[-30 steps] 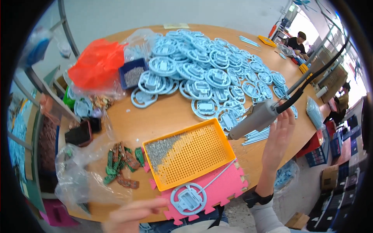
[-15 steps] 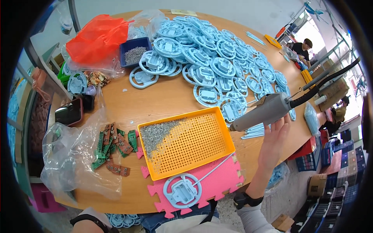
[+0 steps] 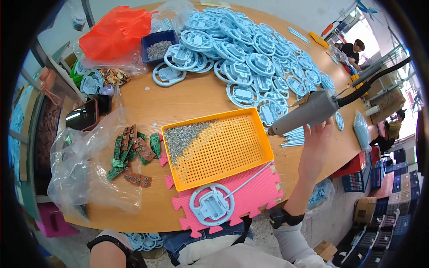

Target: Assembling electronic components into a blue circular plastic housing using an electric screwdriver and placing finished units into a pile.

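Head view: right hand [image 3: 316, 145] raised, open grip touching underside of grey power screwdriver [image 3: 306, 112] hung above counter [image 3: 196, 100]. Left hand out of frame. Blue round part [image 3: 211, 204] on pink foam mat [image 3: 250, 196], beside orange screw tray [image 3: 219, 147].

Orange bag [image 3: 117, 31]: crumpled plastic, far left on the bench.
Clear bag [image 3: 85, 174]: large transparent plastic, near left, partly under green and brown circuit boards.
Phone screen [image 3: 83, 117]: dark, reflective, reddish case, left edge of the bench.
Cardboard box [image 3: 364, 209]: brown, on the floor, near right.
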Demonstrator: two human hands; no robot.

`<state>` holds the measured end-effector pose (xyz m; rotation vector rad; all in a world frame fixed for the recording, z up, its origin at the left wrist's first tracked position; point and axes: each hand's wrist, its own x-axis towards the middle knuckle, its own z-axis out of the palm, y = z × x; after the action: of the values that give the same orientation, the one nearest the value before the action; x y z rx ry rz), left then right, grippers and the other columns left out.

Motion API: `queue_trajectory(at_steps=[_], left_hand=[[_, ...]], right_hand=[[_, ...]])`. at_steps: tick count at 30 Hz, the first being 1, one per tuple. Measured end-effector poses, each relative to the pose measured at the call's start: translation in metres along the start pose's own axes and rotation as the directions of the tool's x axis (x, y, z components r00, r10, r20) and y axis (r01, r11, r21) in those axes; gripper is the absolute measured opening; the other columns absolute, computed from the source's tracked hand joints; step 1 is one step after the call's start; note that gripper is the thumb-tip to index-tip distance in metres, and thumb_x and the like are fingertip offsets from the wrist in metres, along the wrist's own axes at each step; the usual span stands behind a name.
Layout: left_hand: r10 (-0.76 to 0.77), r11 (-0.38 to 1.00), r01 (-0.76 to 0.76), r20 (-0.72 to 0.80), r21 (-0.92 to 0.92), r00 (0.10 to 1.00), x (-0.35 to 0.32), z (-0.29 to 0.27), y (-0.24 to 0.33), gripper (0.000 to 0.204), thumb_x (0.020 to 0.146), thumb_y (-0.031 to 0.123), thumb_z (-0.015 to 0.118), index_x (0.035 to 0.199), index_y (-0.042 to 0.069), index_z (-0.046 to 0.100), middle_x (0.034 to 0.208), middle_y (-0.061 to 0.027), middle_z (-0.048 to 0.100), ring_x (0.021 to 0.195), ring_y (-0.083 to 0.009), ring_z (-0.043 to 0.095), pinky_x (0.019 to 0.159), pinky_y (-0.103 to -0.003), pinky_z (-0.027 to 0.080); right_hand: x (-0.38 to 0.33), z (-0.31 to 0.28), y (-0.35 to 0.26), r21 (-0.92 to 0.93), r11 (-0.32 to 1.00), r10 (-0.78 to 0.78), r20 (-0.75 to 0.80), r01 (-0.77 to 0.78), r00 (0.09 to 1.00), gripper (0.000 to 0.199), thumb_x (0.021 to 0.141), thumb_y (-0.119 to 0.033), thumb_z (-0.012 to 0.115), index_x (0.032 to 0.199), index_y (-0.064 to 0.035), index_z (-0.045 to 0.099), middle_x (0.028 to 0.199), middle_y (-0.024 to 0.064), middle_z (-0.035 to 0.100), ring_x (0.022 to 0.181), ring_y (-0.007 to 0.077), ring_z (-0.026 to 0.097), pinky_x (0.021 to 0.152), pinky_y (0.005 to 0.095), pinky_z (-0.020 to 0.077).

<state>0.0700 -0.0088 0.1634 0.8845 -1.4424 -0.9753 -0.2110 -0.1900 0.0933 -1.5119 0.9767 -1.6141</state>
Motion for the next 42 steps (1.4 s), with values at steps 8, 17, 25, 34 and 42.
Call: queue_trajectory(at_steps=[8,17,25,34,42], left_hand=[[-0.043,0.93,-0.026,0.178,0.366,0.983,-0.01,0.008,-0.016,0.047,0.079,0.03,0.068,0.116,0.004,0.054,0.115,-0.0153,0.056,0.102,-0.0302,0.055,0.083,-0.04,0.046],[-0.135,0.639,-0.344,0.54,0.688,0.831,-0.052,0.061,-0.13,0.049,0.078,0.029,0.065,0.124,0.017,0.053,0.132,-0.0081,0.048,0.119,-0.0284,0.046,0.095,-0.045,0.041],[-0.097,0.688,-0.354,0.564,0.633,0.82,-0.037,0.074,-0.14,0.052,0.077,0.022,0.063,0.127,0.013,0.051,0.133,-0.0079,0.047,0.122,-0.0288,0.044,0.097,-0.045,0.04],[-0.064,0.695,-0.355,0.545,0.626,0.836,-0.038,0.076,-0.148,0.052,0.077,0.027,0.067,0.124,0.009,0.053,0.133,-0.0072,0.047,0.123,-0.0267,0.044,0.099,-0.043,0.037],[-0.116,0.754,-0.279,0.539,0.595,0.834,-0.04,0.075,-0.15,0.048,0.083,0.022,0.053,0.129,0.008,0.047,0.139,-0.0075,0.042,0.13,-0.0238,0.038,0.106,-0.043,0.031]], right_hand=[[0.009,-0.004,0.014,0.031,0.994,0.089,0.353,-0.107,0.931,0.062,0.081,-0.004,0.063,0.134,0.0004,0.03,0.117,0.0138,0.052,0.111,0.0224,0.053,0.093,0.0374,0.0426],[0.024,0.0,0.013,0.177,0.981,0.027,0.251,-0.074,0.968,0.044,0.083,-0.018,0.063,0.117,-0.0059,0.037,0.079,0.0069,0.052,0.067,0.0147,0.055,0.061,0.0267,0.0461],[0.037,0.051,0.007,0.464,0.885,-0.027,0.149,-0.046,0.988,0.065,0.085,-0.068,0.037,0.101,-0.0049,0.045,0.05,0.0068,0.045,0.039,0.0152,0.042,0.039,0.0263,0.0364],[0.039,0.085,0.047,0.174,0.983,-0.101,0.267,0.055,0.958,0.069,0.077,-0.071,0.05,0.095,-0.0047,0.044,0.053,0.0053,0.048,0.041,0.0124,0.047,0.039,0.0229,0.0391],[0.038,0.089,0.057,0.198,0.98,-0.037,0.331,-0.032,0.943,0.07,0.076,-0.071,0.051,0.096,-0.0045,0.044,0.053,0.0048,0.048,0.042,0.0125,0.048,0.041,0.0237,0.0405]])
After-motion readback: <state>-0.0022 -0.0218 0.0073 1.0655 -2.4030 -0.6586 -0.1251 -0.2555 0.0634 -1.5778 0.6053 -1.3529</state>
